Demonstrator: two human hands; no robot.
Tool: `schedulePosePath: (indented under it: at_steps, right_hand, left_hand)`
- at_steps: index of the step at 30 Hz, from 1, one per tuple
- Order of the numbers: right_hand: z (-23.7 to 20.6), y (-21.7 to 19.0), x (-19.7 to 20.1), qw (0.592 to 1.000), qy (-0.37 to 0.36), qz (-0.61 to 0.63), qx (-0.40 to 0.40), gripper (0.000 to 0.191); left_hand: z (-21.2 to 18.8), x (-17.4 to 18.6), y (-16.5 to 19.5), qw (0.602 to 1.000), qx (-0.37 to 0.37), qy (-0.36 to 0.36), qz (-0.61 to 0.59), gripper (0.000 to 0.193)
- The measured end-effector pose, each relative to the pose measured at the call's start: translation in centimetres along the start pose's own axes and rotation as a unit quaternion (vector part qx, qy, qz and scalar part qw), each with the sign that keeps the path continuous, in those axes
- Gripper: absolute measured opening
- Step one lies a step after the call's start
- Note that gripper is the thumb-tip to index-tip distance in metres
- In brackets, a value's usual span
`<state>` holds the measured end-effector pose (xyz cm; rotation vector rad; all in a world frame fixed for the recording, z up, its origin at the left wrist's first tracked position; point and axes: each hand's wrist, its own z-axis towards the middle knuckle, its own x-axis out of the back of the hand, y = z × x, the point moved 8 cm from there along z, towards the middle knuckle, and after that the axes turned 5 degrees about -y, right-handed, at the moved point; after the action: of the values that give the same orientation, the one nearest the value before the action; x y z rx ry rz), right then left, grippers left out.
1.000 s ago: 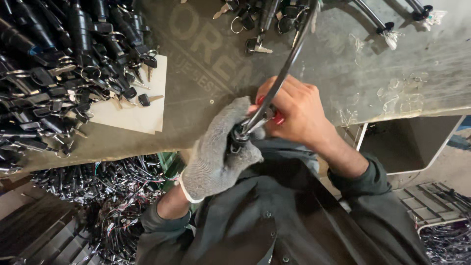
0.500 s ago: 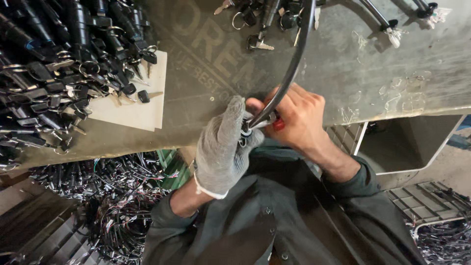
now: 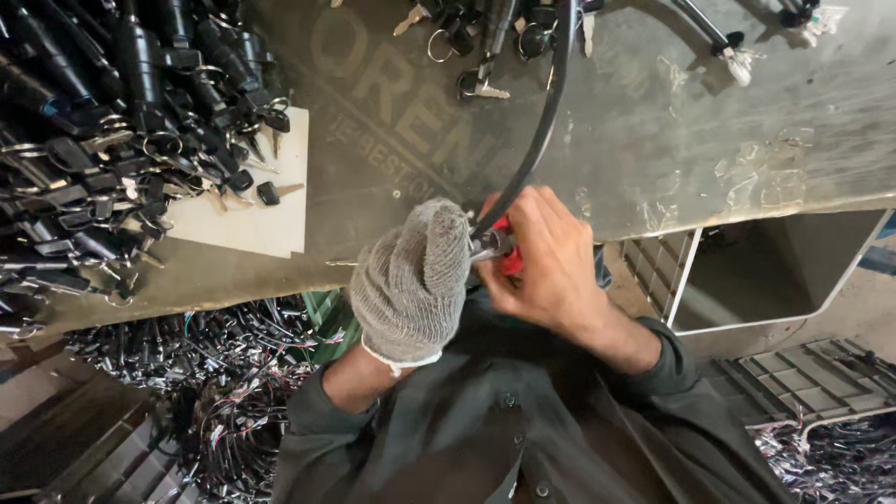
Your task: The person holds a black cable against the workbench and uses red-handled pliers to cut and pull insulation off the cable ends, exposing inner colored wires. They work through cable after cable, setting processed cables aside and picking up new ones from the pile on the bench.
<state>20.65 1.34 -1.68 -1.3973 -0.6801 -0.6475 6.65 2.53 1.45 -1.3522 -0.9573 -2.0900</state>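
Your grey knit-gloved left hand (image 3: 411, 280) is fisting around the lower end of the black curved cable (image 3: 539, 121); your bare right hand (image 3: 546, 266) is pinching a small red part (image 3: 509, 257) just beside that grip

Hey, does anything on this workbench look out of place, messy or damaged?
Only one hand is gloved: the left hand wears a grey knit glove, the right hand is bare on the black cable. A loose key lies apart on the white sheet, and torn tape residue marks the metal bench.
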Motion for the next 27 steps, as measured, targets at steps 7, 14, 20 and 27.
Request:
schedulePosePath:
  at_steps: [7,14,20,27]
  right_hand:
    - [2.3,-1.2,0.8,0.995,0.047,-0.048,0.074,0.036]
    - [3.8,-0.6,0.3,0.97,-0.041,0.173,0.166,0.046]
    - [4.1,-0.6,0.4,0.977,0.024,0.107,0.18,0.041]
    - [5.1,0.6,4.0,0.964,0.08,-0.189,0.169,0.057]
  left_hand:
    - [1.8,2.9,-1.3,0.908,0.043,-0.056,-0.414,0.061]
    - [0.5,0.3,-0.5,0.674,0.082,-0.244,-0.692,0.063]
    - [2.2,1.5,-1.6,0.847,0.081,-0.147,-0.504,0.06]
    - [1.2,13.3,-8.9,0.977,0.148,0.149,-0.033,0.054]
